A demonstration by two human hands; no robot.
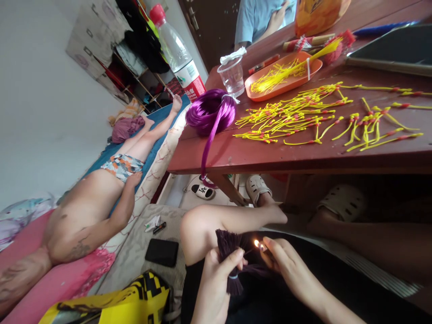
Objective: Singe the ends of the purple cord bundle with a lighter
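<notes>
My left hand is closed around a bundle of dark purple cords, tied near its lower end with a pale band. A thin strand sticks out from its fingers toward the right. My right hand grips a lighter, mostly hidden by the fingers, and a small flame burns at its tip. The flame is close to the end of that strand; whether they touch I cannot tell. More dark cords lie over the black cloth on my lap, between the two hands.
On the red table lie a purple cord coil, knotted yellow cords and an orange tray. A plastic cup and bottle stand behind. One person lies on the bed at left; another sits across the table.
</notes>
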